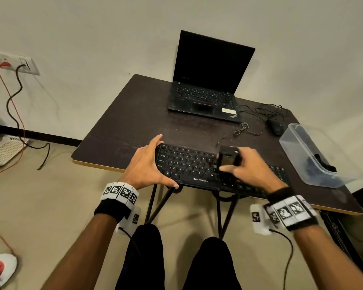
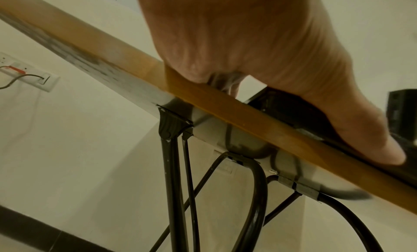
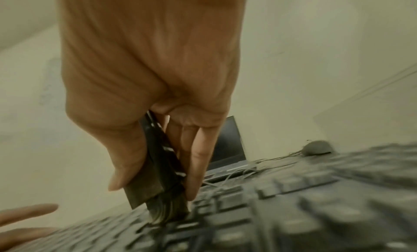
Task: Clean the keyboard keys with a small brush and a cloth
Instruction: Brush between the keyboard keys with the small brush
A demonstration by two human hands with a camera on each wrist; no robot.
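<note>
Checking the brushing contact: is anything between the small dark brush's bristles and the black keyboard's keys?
Nothing visible. The right hand holds the small dark brush with its bristles down on the black keyboard keys. The left hand grips the keyboard's left end, clear of the brush.

Open laptop point(image 1: 208, 80) at the table's point(image 1: 122, 122) far edge — mouse point(image 1: 276, 126) and clear tub point(image 1: 314, 155) to its right

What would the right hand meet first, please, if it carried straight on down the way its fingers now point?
Most likely the keyboard: the right hand points its brush down at the keys, bristles apparently already touching, though blur hides exact contact.
</note>
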